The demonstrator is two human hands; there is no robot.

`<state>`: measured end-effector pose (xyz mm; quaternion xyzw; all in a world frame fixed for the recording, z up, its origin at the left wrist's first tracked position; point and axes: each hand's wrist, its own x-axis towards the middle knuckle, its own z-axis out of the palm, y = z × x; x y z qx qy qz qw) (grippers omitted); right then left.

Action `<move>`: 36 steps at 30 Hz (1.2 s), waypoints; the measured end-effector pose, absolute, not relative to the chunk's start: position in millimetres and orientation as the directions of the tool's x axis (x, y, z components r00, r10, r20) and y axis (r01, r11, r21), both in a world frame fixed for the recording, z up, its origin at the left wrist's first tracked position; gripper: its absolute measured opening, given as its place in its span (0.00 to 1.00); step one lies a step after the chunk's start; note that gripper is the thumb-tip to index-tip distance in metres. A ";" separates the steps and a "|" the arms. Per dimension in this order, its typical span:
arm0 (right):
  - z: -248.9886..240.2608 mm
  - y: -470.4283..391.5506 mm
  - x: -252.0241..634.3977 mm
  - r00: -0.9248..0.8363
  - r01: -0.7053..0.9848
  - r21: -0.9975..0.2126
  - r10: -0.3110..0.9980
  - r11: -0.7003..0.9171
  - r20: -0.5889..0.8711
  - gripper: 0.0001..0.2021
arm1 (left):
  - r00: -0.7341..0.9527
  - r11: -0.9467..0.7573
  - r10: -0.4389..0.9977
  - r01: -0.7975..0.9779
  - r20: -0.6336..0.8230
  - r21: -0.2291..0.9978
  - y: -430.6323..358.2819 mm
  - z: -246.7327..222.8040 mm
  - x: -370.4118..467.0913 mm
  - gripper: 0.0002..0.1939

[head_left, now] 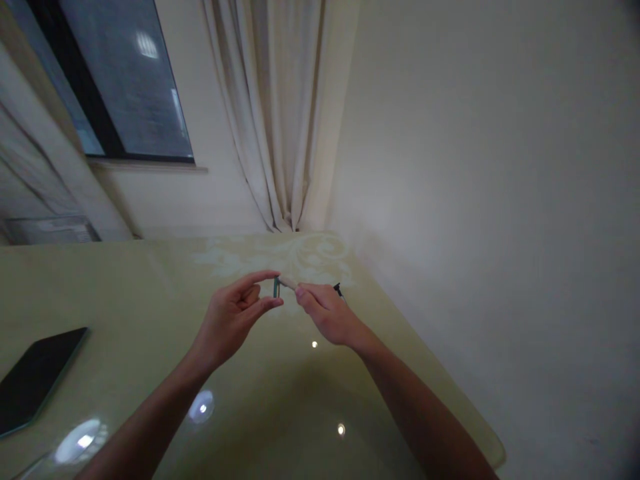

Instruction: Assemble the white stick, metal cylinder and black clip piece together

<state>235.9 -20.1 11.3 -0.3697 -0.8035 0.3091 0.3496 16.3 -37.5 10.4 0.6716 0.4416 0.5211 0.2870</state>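
Note:
My left hand [235,313] is closed in a pinch, index finger above and thumb below. Between those fingertips stands a small flat teal piece [277,287], seen nearly edge-on, its exact kind unclear. My right hand [327,310] is closed around a pale, thin stick-like tool [288,283]. The tool's tip meets or nearly meets the top of the teal piece, by my left index fingertip. Behind my right hand a small black object [338,289] shows in part; whether it belongs to the tool, I cannot tell.
Both hands are above a glossy yellow-green table [150,300] with lamp reflections. A dark tablet-like slab [40,377] lies at the left. The table's right edge runs along a plain wall [475,200]. Curtains [280,113] and a window [125,73] are at the back.

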 end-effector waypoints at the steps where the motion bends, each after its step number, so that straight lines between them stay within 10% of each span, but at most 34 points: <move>1: 11.8 -20.5 236.0 -0.467 0.383 -0.759 0.819 0.526 0.332 0.22 | 0.067 -0.447 0.892 0.291 0.448 0.846 -37.6 10.6 16.4 0.24; 36: 17.4 -24.9 234.3 -0.543 0.365 -0.759 0.785 0.539 0.297 0.22 | 0.060 -0.465 0.881 0.280 0.468 0.840 -36.2 11.0 13.9 0.23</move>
